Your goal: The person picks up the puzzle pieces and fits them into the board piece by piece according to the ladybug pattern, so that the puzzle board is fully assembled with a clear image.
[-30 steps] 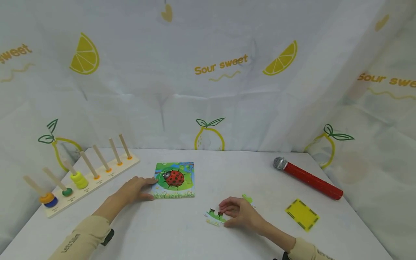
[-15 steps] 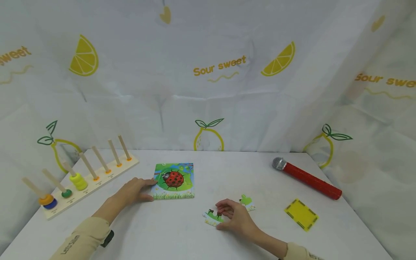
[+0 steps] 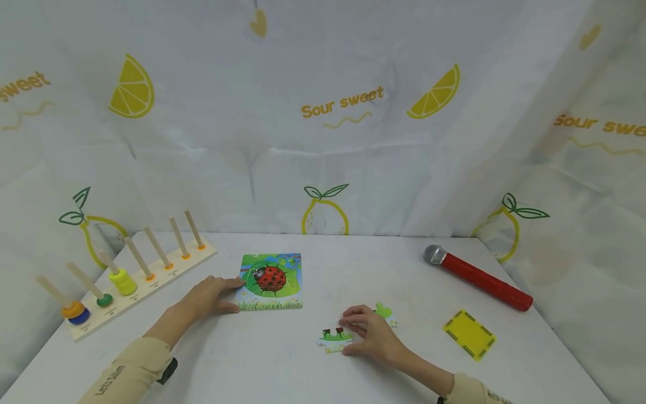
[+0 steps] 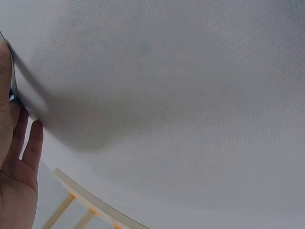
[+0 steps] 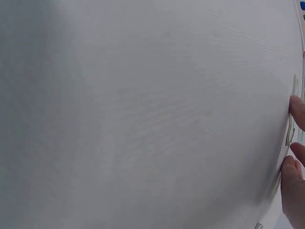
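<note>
A square ladybug picture puzzle (image 3: 270,280) lies on the white table, left of the middle. My left hand (image 3: 207,297) rests at its left edge, fingertips and thumb touching it with the fingers relaxed. Low in the middle, my right hand (image 3: 375,338) pinches a green-and-white puzzle piece (image 3: 333,340) between thumb and fingers. Just behind that hand lies a second puzzle piece (image 3: 386,313), partly covered by it. The left wrist view catches fingers (image 4: 33,145) at the puzzle's thin edge. In the right wrist view, fingertips (image 5: 296,109) touch a thin piece at the far right.
A wooden peg board (image 3: 146,289) with rings on some pegs stands at the left. On the right lie a red microphone (image 3: 481,278) and a yellow square plate (image 3: 469,334). A lemon-printed white cloth (image 3: 227,123) hangs behind the table.
The pinched piece has turned counterclockwise, so its lower edge now lies nearly level. The right hand shifted slightly left, then back right. The left hand and the ladybug puzzle stay in place.
</note>
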### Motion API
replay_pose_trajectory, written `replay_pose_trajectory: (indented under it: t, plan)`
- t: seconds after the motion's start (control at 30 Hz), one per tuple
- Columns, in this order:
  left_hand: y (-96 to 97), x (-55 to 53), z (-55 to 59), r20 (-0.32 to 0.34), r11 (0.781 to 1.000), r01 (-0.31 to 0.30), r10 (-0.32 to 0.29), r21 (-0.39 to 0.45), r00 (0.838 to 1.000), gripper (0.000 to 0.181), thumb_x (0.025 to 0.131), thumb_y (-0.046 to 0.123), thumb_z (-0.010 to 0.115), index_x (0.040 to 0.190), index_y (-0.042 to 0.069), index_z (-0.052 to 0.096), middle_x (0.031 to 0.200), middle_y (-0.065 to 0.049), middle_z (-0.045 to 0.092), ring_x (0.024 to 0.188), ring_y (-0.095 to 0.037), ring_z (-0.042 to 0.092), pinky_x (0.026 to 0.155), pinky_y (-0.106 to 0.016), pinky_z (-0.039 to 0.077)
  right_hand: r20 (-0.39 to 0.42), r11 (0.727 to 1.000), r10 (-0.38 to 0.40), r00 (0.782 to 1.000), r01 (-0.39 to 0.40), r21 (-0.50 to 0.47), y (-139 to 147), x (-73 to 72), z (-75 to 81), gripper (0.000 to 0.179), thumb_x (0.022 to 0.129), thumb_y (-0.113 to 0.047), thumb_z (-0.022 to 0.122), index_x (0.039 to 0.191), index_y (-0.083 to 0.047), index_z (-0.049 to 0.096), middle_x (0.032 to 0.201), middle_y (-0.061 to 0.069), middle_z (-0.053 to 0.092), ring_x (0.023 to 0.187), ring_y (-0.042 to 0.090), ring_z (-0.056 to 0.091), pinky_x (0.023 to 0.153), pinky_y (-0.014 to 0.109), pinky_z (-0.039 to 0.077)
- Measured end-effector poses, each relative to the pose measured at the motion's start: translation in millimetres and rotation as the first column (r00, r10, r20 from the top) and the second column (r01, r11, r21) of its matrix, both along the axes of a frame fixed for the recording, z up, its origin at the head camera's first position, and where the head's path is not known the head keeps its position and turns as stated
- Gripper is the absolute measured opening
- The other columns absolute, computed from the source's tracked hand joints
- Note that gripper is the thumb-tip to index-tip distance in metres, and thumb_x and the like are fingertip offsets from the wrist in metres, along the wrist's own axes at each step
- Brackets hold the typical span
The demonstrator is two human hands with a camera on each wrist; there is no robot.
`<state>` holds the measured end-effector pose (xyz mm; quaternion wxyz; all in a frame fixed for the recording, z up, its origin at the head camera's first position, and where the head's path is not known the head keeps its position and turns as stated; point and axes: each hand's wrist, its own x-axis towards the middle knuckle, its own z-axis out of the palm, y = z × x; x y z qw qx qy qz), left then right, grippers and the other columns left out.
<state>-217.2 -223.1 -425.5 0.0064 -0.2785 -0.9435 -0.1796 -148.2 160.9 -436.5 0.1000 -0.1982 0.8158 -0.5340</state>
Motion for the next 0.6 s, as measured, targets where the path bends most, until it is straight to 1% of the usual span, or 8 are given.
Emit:
replay_pose_trajectory:
  t: [0.13,0.2,0.3,0.37,0.47,0.53,0.6]
  plan:
    - [0.0,0.6,0.5,0.000,1.000,-0.001,0.001,0.000,1.000,0.058,0.075,0.030,0.080,0.119,-0.003,0.065,0.116,-0.019,0.066,0.104,-0.041,0.060,0.087,-0.050,0.048,-0.039,0.998,-0.017,0.999,0.019,0.052,-0.7,-0.8,-1.4,0.041,0.066,0.002,0.083,0.102,0.012,0.067,0.116,0.018,0.051,0.114,0.038,0.051,0.095,0.026,0.046]
    - [0.0,0.8,0.7,0.008,1.000,-0.006,0.006,0.002,1.000,0.058,0.075,0.030,0.080,0.119,-0.003,0.065,0.117,-0.019,0.066,0.104,-0.041,0.060,0.087,-0.051,0.047,-0.043,0.998,-0.015,0.999,0.018,0.057,-0.3,-1.2,-1.8,0.040,0.067,0.001,0.083,0.102,0.011,0.067,0.115,0.017,0.051,0.113,0.037,0.051,0.094,0.026,0.047]
    - [-0.2,0.6,0.0,0.016,1.000,-0.008,0.008,-0.002,1.000,0.058,0.075,0.031,0.079,0.120,-0.003,0.064,0.117,-0.019,0.065,0.105,-0.042,0.059,0.088,-0.051,0.046,-0.034,0.998,0.007,0.999,-0.005,0.059,2.2,-2.4,-0.9,0.040,0.068,-0.001,0.083,0.103,0.009,0.066,0.114,0.016,0.053,0.112,0.034,0.053,0.094,0.026,0.047]
    - [-0.2,0.1,-0.6,0.019,1.000,-0.006,0.006,-0.004,1.000,0.058,0.075,0.031,0.079,0.120,-0.003,0.064,0.118,-0.018,0.065,0.106,-0.041,0.059,0.089,-0.051,0.046,-0.021,0.997,0.038,0.999,-0.036,0.069,4.6,-4.4,1.0,0.039,0.071,-0.003,0.082,0.105,0.006,0.065,0.113,0.013,0.056,0.109,0.030,0.056,0.093,0.027,0.048]
    - [0.0,-0.6,-0.7,0.013,1.000,0.004,-0.003,-0.004,1.000,0.058,0.075,0.030,0.079,0.120,-0.003,0.064,0.117,-0.018,0.066,0.105,-0.041,0.060,0.088,-0.051,0.047,0.000,0.994,0.083,0.997,-0.083,0.077,8.5,-9.2,4.5,0.037,0.076,-0.005,0.079,0.109,0.001,0.063,0.109,0.010,0.062,0.102,0.022,0.060,0.087,0.027,0.052]
    - [0.3,-0.7,0.0,0.010,1.000,0.007,-0.007,-0.003,1.000,0.057,0.075,0.030,0.079,0.119,-0.004,0.064,0.117,-0.018,0.066,0.105,-0.041,0.060,0.088,-0.050,0.047,0.039,0.993,0.094,0.995,-0.097,0.064,10.3,-12.8,6.6,0.036,0.079,-0.005,0.077,0.111,0.000,0.062,0.109,0.010,0.064,0.098,0.019,0.062,0.083,0.026,0.053]
    - [0.7,-0.6,1.1,0.010,1.000,0.009,-0.008,-0.004,1.000,0.057,0.075,0.029,0.079,0.119,-0.004,0.064,0.117,-0.018,0.066,0.105,-0.040,0.060,0.088,-0.050,0.048,0.098,0.996,0.084,0.992,-0.087,0.031,12.0,-15.6,7.6,0.036,0.080,-0.006,0.076,0.113,-0.001,0.062,0.110,0.011,0.065,0.095,0.018,0.064,0.080,0.025,0.053]
